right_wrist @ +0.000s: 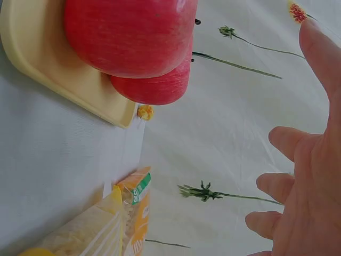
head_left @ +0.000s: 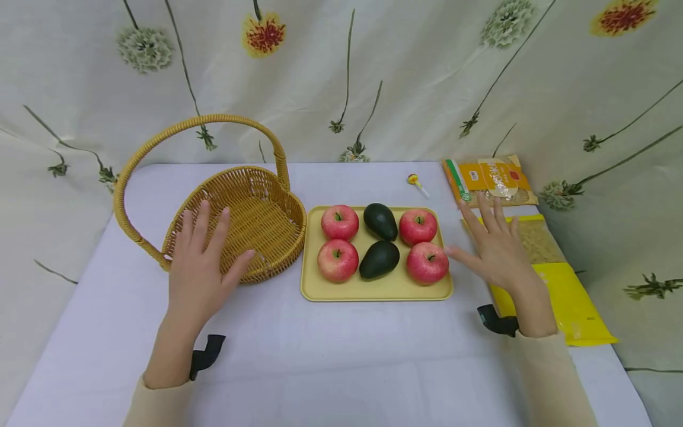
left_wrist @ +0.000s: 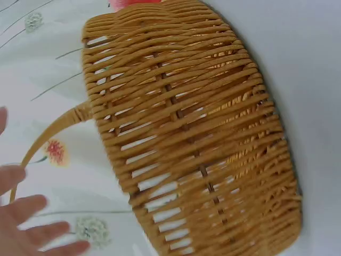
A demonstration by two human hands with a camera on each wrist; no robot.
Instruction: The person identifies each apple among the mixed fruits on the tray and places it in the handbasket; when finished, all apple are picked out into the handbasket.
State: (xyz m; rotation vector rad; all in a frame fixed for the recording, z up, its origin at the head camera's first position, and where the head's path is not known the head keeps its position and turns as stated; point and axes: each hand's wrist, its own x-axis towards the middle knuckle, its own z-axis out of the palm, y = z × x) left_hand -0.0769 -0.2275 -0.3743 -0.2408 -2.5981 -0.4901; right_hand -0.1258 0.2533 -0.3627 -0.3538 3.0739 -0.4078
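Now my right hand, fingers spread and holding nothing, hovers just right of the nearest apple; my left hand, equally spread, hovers over the basket rim.

Wicker basket beside spread fingers

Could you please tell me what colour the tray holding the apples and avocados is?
The tray is pale yellow, clearest in the head view.

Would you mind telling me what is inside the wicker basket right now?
The basket shows only its bare woven bottom; nothing lies in it. The left hand covers part of the near rim, so the strip of floor just behind it is hidden.
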